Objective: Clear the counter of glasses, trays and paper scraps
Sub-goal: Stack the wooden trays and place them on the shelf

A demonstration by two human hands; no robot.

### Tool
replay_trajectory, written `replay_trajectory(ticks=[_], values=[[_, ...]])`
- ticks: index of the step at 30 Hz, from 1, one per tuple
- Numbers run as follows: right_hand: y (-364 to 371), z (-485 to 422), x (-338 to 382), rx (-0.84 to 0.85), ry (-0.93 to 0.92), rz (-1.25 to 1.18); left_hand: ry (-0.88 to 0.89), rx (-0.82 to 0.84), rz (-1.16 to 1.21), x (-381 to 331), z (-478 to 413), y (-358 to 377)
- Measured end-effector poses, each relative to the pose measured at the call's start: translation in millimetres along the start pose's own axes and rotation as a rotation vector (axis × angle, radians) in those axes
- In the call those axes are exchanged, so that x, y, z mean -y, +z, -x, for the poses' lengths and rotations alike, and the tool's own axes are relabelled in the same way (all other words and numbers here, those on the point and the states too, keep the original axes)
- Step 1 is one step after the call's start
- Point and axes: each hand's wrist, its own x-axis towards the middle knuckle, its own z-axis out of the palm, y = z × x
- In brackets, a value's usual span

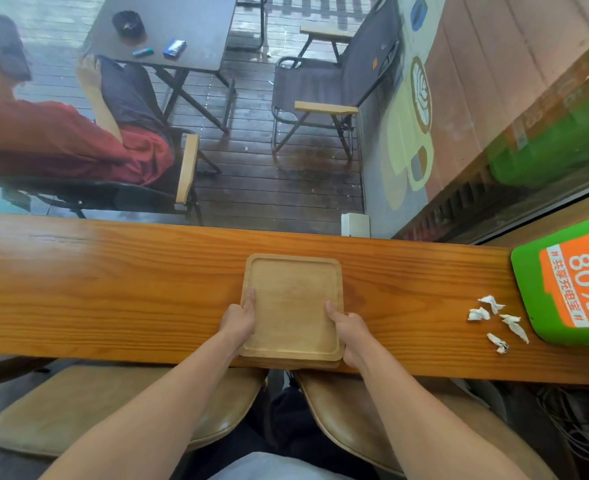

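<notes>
On the wooden counter (pixel 113 289), just below the middle of the view, lies a square wooden tray (pixel 293 306) with its 6 o'clock side reaching past the counter's near edge. The left hand (pixel 239 322) grips the tray's 9 o'clock rim and the right hand (pixel 350 329) its 3 o'clock rim. Each thumb lies flat on top, pointing toward 12. The other fingers curl under the rims and are hidden, so their hold beneath cannot be made out. A second wooden edge (pixel 296 364) shows under the tray at 6 o'clock. Whether it is another tray is hard to tell, as is whether the tray is resting or lifted.

Toward 3 o'clock of the tray, well apart from it, lie four crumpled paper scraps (pixel 478 314). Just beyond them is a green and orange box (pixel 528 292), cut off by the right border. Both forearms run out of view at 6 o'clock, over two tan seats (pixel 113 410).
</notes>
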Motion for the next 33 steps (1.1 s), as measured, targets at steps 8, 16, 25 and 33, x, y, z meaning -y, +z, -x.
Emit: replay_trajectory(ticks=[8,16,25,33], values=[[-13.4,51.3,22.2,0.076,-0.107,-0.078,0.158,0.033,0.048,-23.5,46.9,-16.5],[-27.1,116.3,41.3,0.028,-0.324,-0.166,0.357,0.096,0.003,-65.6,81.8,-17.7],[-50.5,200.0,2.8,-0.213,-0.494,-0.275,0.578,0.285,-0.171,-86.6,132.6,-2.0],[-85.4,252.9,-80.8,-0.406,-0.458,-0.459,0.594,0.515,-0.317,-58.8,186.5,38.2]])
